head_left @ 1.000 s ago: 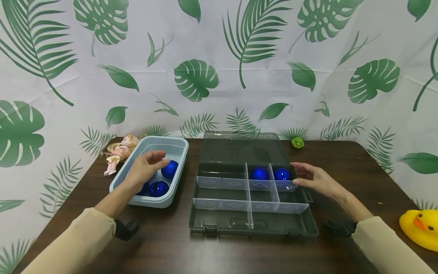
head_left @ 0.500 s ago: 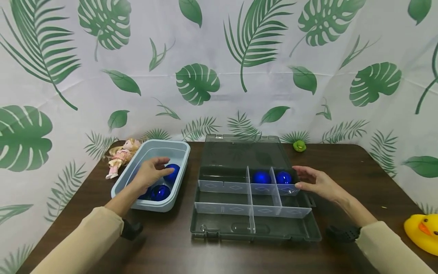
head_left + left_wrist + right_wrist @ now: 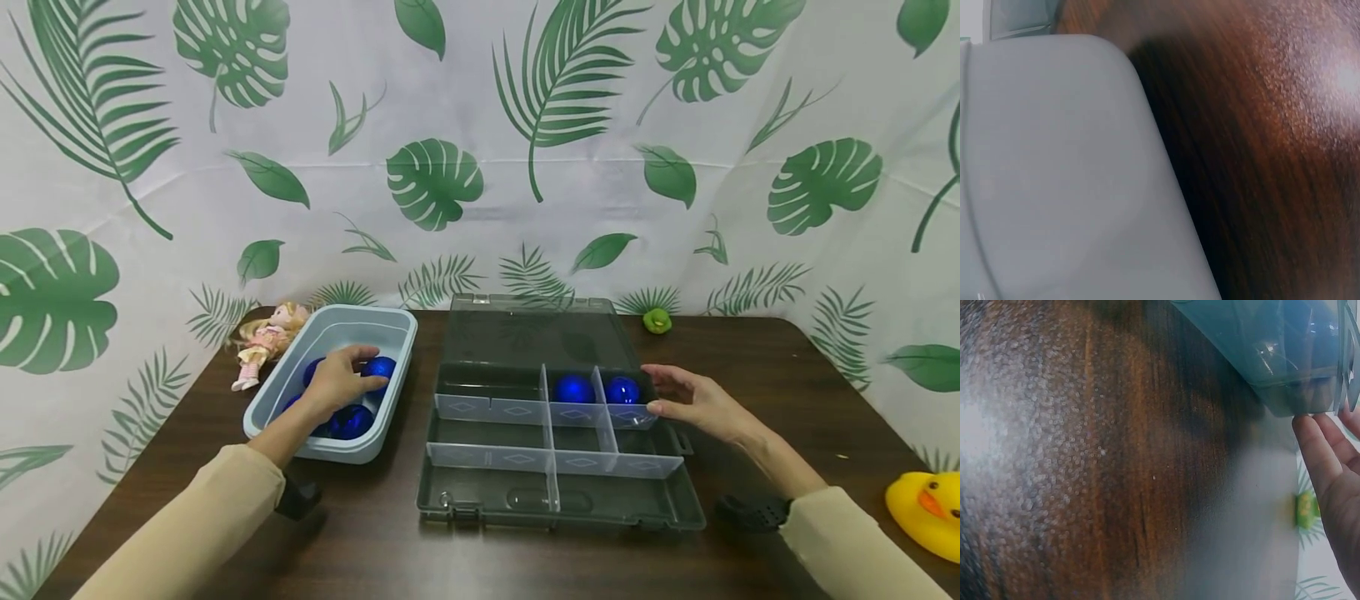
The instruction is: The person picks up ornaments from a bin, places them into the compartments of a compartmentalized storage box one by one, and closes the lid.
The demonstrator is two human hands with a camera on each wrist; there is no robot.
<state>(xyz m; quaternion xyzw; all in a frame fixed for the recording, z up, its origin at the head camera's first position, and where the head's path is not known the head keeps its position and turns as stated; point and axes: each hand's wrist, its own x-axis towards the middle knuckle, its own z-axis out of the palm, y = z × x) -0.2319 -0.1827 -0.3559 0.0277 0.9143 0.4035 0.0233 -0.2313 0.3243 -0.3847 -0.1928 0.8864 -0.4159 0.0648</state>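
In the head view, my left hand (image 3: 339, 385) reaches into a light blue plastic basin (image 3: 408, 333). Thumb and fingers curve round a shiny blue ball (image 3: 381, 367) near its right wall. More blue balls lie below and behind the hand, such as a front one (image 3: 351, 422), partly covered. Across the table, my right hand (image 3: 701, 402) touches the right side of an open grey see-through divided box (image 3: 558, 518) with its fingertips; its fingers are relaxed. Two blue balls, a left one (image 3: 573, 388) and a right one (image 3: 622, 390), sit in separate back compartments. The left wrist view shows only the basin's outside (image 3: 1060, 162) and the table.
A small doll (image 3: 264, 342) lies left of the basin. Behind the box's right side sits a little green toy (image 3: 657, 321). A yellow rubber duck (image 3: 926, 512) stands at the right edge of the dark wooden table (image 3: 495, 567). Leaf-printed cloth hangs behind.
The left hand has moved slightly right and closer round the ball in the basin, uncovering more balls to its left. My right hand keeps its place at the box.
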